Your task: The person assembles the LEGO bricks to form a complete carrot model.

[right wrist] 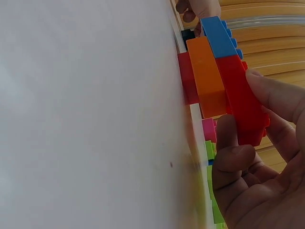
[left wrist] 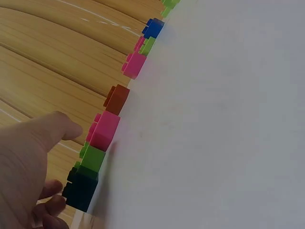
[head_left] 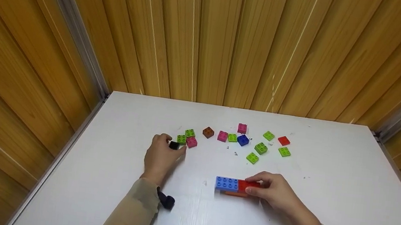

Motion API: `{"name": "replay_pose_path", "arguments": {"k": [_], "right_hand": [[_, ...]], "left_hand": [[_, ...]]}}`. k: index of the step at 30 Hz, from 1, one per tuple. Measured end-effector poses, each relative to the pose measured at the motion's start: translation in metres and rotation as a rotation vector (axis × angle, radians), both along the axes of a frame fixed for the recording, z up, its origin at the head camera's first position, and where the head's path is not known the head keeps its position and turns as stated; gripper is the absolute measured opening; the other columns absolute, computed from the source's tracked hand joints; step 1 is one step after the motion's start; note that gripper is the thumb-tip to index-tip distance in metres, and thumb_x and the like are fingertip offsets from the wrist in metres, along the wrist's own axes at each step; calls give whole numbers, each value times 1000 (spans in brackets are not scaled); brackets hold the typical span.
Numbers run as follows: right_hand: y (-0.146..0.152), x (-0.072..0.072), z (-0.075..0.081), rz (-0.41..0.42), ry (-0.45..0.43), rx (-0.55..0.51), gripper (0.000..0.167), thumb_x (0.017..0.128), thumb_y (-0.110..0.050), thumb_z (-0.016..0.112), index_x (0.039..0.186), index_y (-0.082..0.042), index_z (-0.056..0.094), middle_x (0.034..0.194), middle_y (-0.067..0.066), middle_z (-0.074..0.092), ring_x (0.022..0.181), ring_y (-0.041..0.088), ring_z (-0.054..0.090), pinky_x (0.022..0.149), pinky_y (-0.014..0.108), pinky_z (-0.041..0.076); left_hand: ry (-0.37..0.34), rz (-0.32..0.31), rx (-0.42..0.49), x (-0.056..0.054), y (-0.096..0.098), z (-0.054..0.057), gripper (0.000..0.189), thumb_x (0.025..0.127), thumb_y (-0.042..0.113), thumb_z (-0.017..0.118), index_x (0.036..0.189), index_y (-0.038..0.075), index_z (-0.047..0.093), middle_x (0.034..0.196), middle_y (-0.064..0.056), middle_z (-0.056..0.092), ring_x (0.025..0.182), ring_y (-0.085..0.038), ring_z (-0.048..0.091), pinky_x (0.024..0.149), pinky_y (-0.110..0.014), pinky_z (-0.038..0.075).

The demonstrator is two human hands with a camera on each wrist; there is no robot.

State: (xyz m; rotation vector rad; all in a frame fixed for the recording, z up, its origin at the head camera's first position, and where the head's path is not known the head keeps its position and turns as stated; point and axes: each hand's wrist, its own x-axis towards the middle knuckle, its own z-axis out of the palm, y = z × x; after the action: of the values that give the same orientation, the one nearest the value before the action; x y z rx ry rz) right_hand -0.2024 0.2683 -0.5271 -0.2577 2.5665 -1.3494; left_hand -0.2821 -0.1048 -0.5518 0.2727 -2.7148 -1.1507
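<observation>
My left hand (head_left: 160,156) is around a black brick (head_left: 174,145) at the left of the table. In the left wrist view its thumb stands apart from that brick (left wrist: 81,192), while the other fingertips are close beside it; contact is unclear. At the front right, my right hand (head_left: 278,193) grips a stack of joined bricks. Thumb and fingers hold the stack's upper red brick (right wrist: 240,98), end to end with a light blue brick (head_left: 227,184). Beneath these sit an orange brick (right wrist: 207,76) and a lower red brick (right wrist: 188,78).
Green and pink bricks (head_left: 191,142) lie just right of the black one. Farther right are a brown brick (head_left: 208,132), a dark blue brick (head_left: 243,140), several green bricks (head_left: 261,148) and a flat red brick (head_left: 284,140). Corrugated wood-look panels (head_left: 215,43) wall the white table (head_left: 107,147).
</observation>
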Motion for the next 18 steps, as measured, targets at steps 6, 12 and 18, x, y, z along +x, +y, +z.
{"name": "replay_pose_path", "arguments": {"k": [6, 12, 18], "right_hand": [[1, 0, 0, -5, -10, 14, 33, 95, -28, 93, 125, -16, 87, 128, 7, 82, 109, 23, 61, 92, 26, 50], [0, 0, 0, -17, -16, 29, 32, 95, -31, 93, 125, -19, 87, 129, 4, 82, 112, 23, 62, 96, 28, 51], [-1, 0, 0, -1, 18, 18, 32, 95, -28, 93, 124, -16, 87, 127, 6, 83, 110, 23, 62, 95, 27, 51]], "left_hand": [[-36, 8, -20, 0, -2, 0, 45, 93, 33, 85, 126, 3, 76, 124, -13, 74, 112, -35, 77, 97, -51, 63], [-12, 6, -14, 2, 2, 4, 43, 94, 27, 86, 127, 2, 76, 127, -14, 77, 118, -36, 78, 102, -53, 63], [34, -8, 18, 4, 9, 9, 42, 93, 24, 85, 129, 2, 77, 127, -13, 76, 117, -33, 78, 101, -51, 63]]}}
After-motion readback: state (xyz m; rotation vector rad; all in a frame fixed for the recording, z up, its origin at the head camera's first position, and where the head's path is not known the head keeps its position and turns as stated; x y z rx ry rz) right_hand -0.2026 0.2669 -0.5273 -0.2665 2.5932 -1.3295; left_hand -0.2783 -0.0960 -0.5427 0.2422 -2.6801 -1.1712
